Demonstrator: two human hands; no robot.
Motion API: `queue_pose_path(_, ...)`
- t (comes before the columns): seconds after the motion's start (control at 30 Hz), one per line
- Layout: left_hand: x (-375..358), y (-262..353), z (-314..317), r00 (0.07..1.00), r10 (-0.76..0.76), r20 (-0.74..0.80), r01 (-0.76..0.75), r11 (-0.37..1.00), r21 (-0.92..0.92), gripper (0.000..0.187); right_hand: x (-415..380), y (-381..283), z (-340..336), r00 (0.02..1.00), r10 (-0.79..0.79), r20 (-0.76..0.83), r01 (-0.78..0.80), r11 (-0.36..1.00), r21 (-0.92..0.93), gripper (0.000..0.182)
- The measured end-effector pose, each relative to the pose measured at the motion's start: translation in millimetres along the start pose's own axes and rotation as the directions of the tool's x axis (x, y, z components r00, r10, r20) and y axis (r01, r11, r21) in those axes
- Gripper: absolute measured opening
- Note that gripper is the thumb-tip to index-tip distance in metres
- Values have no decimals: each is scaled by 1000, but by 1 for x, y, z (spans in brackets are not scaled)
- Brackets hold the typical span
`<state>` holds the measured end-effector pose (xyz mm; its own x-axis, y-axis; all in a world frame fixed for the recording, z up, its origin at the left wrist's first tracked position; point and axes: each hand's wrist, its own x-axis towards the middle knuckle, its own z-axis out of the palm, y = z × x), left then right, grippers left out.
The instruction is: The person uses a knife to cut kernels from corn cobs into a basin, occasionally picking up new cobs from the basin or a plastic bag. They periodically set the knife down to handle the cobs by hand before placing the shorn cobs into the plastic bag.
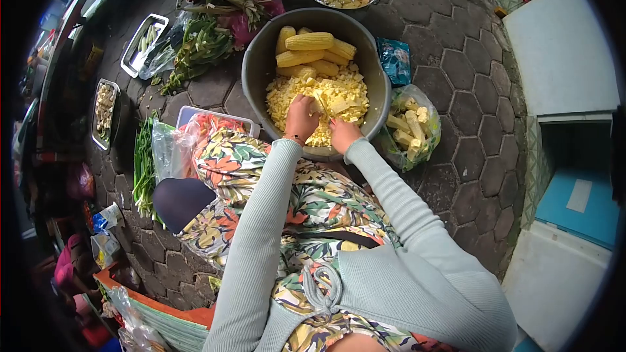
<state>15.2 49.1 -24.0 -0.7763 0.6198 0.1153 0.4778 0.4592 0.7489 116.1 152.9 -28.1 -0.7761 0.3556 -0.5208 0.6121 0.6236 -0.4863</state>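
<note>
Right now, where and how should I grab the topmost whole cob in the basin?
I'd grip the topmost cob around its middle, coming down from above on the wearer's side of the basin. It lies crosswise on the other cobs with its upper face uncovered, and its long, rounded shape should suit fingers wrapped across its length.

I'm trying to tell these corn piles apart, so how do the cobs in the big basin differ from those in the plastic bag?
The whole cobs are bright yellow and look uncut; the bagged cobs are paler and look mostly stripped. The whole cobs look thicker, the bagged cobs slimmer. The whole cobs lie heaped in the basin beside loose kernels, while the bagged cobs lie jumbled in the plastic bag. Both are husked.
</note>
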Motion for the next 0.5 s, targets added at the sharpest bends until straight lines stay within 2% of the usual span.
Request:
queue_pose_path(0.07, 2, -2, 1, 1000, 10, -11, -10, 1000, -17, 29, -10, 9, 4, 971, -241, -12, 234, 953, -194, 26)
queue_pose_path(0.1, 1, -2, 2, 1000, -1, -6, 1, 1000, -22, 29, -13, -4, -9, 998, -11, 57, 14, 998, -54, 28)
queue_pose_path(0.17, 4, -1, -1, 998, -44, 35, 45, 998, -39, 30, 6, -6, -5, 996, 30, 89, -23, 997, -74, 29)
queue_pose_path(0.23, -2, 1, 4, 999, -16, 32, 17, 1000, -19, 30, 32, 1, 6, 984, 100, 147, -80, 988, -135, 32)
queue_pose_path(0.27, 0, 1, 3, 1000, 23, 17, -23, 1000, 4, 31, 45, 16, 24, 986, 89, 140, -72, 990, -125, 32)
queue_pose_path(0.33, 5, -3, -5, 999, 40, -27, -38, 996, 78, 32, 61, 32, 38, 978, -189, 88, 206, 943, -262, 29)
queue_pose_path(0.4, 2, -11, -11, 1000, -20, -8, 20, 998, 62, 31, 54, 30, 29, 974, -161, 162, 205, 929, -309, 32)
queue_pose_path(0.47, 1, -15, -11, 998, -62, 11, 61, 996, 66, 30, 50, 20, 23, 986, -1, 169, 31, 984, -173, 33)
queue_pose_path(0.5, 0, -13, -12, 992, -123, 21, 122, 992, 40, 31, 55, 19, 28, 982, 29, 188, 13, 976, -216, 34)
